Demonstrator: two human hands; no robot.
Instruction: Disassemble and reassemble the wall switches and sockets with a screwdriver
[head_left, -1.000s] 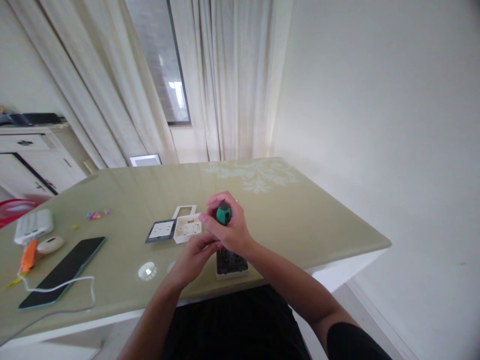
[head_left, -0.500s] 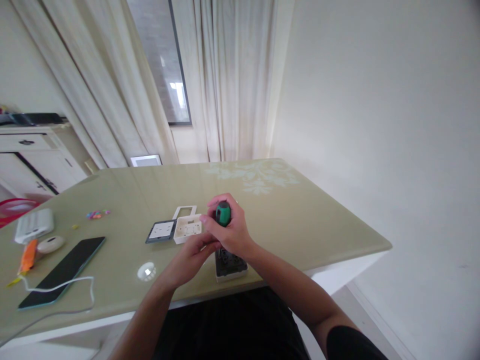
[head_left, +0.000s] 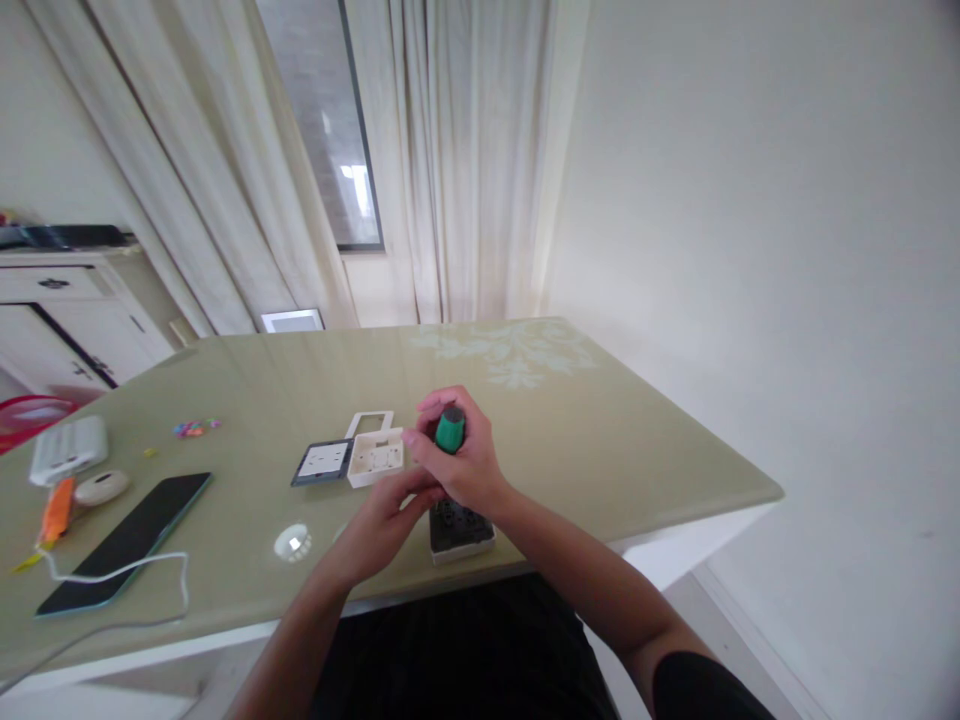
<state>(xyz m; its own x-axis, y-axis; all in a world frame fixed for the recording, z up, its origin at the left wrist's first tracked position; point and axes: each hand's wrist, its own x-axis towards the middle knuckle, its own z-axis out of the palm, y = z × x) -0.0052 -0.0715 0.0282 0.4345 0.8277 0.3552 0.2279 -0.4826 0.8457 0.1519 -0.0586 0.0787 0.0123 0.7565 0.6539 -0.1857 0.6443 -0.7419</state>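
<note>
My right hand [head_left: 465, 465] is wrapped round a green and black screwdriver handle [head_left: 449, 430], held upright over a dark socket module in a white box [head_left: 461, 530] near the table's front edge. My left hand [head_left: 382, 515] is at the box's left side, fingers curled against it and under the right hand. Just beyond lie an open white back box [head_left: 376, 456], a white frame [head_left: 370, 421] and a grey socket face plate [head_left: 322, 462].
On the olive table [head_left: 600, 440] at the left lie a black phone [head_left: 127, 540] with a white cable [head_left: 112, 572], a white power bank [head_left: 67, 449], a small oval thing, an orange item and coloured bits. A wall stands to the right, curtains behind.
The screwdriver handle has turned slightly in my right hand and my left hand's fingers shifted a little. Everything else on the table stays where it was.
</note>
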